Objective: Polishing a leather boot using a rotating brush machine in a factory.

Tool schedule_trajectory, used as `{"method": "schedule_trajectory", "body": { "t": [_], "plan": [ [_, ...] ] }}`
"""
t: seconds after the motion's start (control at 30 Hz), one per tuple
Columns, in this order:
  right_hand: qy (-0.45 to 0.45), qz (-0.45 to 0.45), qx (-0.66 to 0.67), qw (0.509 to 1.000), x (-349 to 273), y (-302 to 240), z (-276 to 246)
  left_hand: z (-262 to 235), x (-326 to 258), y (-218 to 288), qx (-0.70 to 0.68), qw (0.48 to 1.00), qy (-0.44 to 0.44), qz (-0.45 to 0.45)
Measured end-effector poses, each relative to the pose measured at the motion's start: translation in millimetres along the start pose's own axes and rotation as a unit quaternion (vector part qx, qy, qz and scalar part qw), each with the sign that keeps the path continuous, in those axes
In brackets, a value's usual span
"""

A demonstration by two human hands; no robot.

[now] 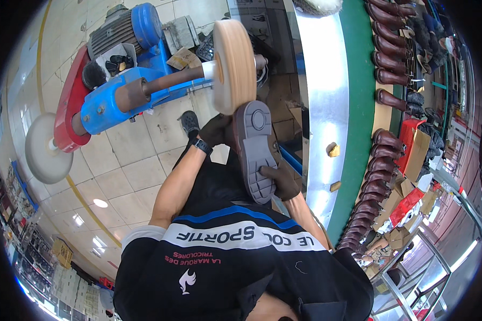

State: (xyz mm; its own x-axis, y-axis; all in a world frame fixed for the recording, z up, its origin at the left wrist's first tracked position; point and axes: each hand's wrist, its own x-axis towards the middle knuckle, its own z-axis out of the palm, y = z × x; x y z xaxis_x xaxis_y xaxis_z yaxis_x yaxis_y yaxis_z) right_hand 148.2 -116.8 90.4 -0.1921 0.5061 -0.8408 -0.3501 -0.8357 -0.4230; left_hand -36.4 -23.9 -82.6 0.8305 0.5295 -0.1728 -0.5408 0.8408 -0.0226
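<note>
Left hand [217, 131] grips the shoe [256, 152] near its heel; right hand [281, 181] pinches the forefoot edge, below the wheel [238, 67].

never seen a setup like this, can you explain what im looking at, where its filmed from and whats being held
There is only one picture, and no robot: a wide fisheye camera on a person's head looks down past their chest, so straight edges bend near the rim. The left hand and right hand wear dark gloves. Together they hold a shoe, its grey sole facing the camera and its heel end at a tan wheel; whether they actually touch is hard to tell. That wheel sits on a shaft of a blue machine, with a paler wheel at the other end. On the silver metal surface to the right lie two small tan pieces. Beyond the green strip runs a line of brown shoes.
</note>
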Motion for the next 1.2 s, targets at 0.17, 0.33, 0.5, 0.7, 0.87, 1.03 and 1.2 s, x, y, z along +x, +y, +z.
{"method": "schedule_trajectory", "body": {
  "t": [0.17, 0.33, 0.5, 0.7, 0.87, 1.03, 1.2],
  "plan": [
    [0.087, -0.128, -0.076, 0.985, -6.2, -4.7, 6.0, 31.4, 0.4, 3.0, 0.103, 0.989, 0.104, 0.028],
    [0.140, -0.240, -0.334, 0.901, 4.2, -21.3, 13.1, 27.7, 12.9, 9.2, 0.192, 0.974, 0.115, -0.019],
    [0.144, -0.296, -0.352, 0.876, -5.9, -7.9, 12.9, 18.0, 8.6, -5.7, 0.273, 0.955, 0.109, 0.030],
    [0.177, -0.291, -0.380, 0.860, 2.4, -10.2, 21.6, 34.0, 1.6, 2.0, 0.112, 0.986, 0.121, -0.003],
    [0.146, -0.245, -0.302, 0.910, 29.3, -12.5, 41.6, 19.6, -24.0, 12.8, 0.167, 0.969, 0.177, 0.040],
    [0.118, -0.191, -0.201, 0.953, 55.9, -3.7, 20.5, 6.0, -24.5, 27.7, 0.182, 0.967, 0.179, 0.027],
    [0.078, -0.109, 0.088, 0.987, 96.1, -21.4, 41.3, -56.1, -17.2, 61.0, 0.668, 0.736, 0.024, 0.106]
  ]
}}
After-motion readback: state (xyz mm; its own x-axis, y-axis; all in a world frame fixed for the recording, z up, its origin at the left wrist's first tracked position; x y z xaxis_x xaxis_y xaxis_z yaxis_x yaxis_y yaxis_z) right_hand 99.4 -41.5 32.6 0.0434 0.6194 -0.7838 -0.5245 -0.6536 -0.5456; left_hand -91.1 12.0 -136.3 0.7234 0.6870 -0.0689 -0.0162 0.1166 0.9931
